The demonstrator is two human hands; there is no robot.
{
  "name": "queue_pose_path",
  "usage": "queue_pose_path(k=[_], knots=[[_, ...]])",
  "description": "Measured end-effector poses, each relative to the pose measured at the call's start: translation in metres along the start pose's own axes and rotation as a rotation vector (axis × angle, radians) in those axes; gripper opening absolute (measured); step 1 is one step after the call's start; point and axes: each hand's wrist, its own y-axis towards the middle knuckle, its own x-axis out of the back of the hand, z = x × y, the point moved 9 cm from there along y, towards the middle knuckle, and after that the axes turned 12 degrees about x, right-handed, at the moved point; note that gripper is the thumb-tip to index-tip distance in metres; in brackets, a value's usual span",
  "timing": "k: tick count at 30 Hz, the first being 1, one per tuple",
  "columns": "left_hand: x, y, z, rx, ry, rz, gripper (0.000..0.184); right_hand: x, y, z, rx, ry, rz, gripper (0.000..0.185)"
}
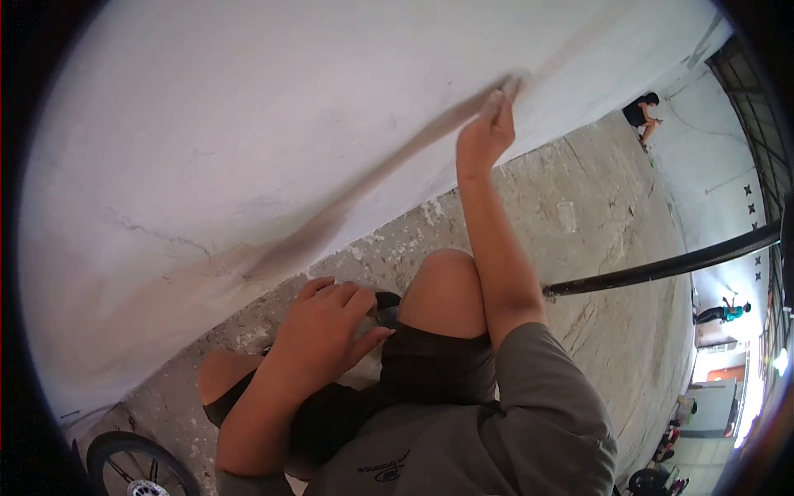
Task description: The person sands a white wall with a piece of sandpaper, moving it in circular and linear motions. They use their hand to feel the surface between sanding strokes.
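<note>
My right hand [486, 139] reaches up to the white wall [273, 107], its fingers bunched together against the surface. Something pale and small may be at the fingertips, but it is too blurred to make out. The arm's shadow falls across the wall below it. My left hand [329, 324] hovers near my bent knees, palm down, fingers loosely curved and thumb apart, with nothing in it. Part of a dark shoe [386, 301] shows just beyond its fingers.
A wheel [141, 467] stands at the lower left beside the wall. A dark pole [662, 271] slants over the concrete floor [595, 223], where a clear cup-like thing [566, 217] lies. One person [641, 116] sits at the far wall; another [724, 312] stands farther right.
</note>
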Motion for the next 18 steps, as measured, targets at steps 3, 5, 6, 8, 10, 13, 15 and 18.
queue_pose_path(k=[3,5,6,8,10,13,15,18], knots=[[0.008,0.003,-0.006,-0.041,-0.066,-0.053,0.030,-0.019,0.002,0.069,0.521,-0.077,0.106,0.039],[0.014,0.001,-0.006,-0.050,-0.092,-0.147,0.027,-0.014,0.005,0.060,0.533,-0.104,0.104,0.039],[0.013,0.001,-0.006,-0.054,-0.093,-0.139,0.027,-0.013,0.005,0.057,0.550,-0.115,0.101,0.039],[0.018,-0.001,-0.004,-0.069,-0.113,-0.177,0.020,-0.001,0.007,0.025,0.314,-0.069,0.050,0.040],[0.026,-0.002,-0.007,-0.069,-0.148,-0.205,0.018,0.021,-0.009,-0.046,-0.358,0.159,-0.235,0.047],[0.032,-0.005,-0.009,-0.101,-0.201,-0.288,0.014,0.027,-0.027,-0.070,-0.459,0.105,-0.257,0.053],[0.033,-0.003,-0.006,-0.121,-0.203,-0.346,0.011,0.020,-0.015,-0.041,-0.332,-0.024,-0.120,0.051],[0.030,-0.003,-0.008,-0.166,-0.141,-0.378,0.016,0.006,0.015,0.022,0.092,-0.214,0.062,0.048]])
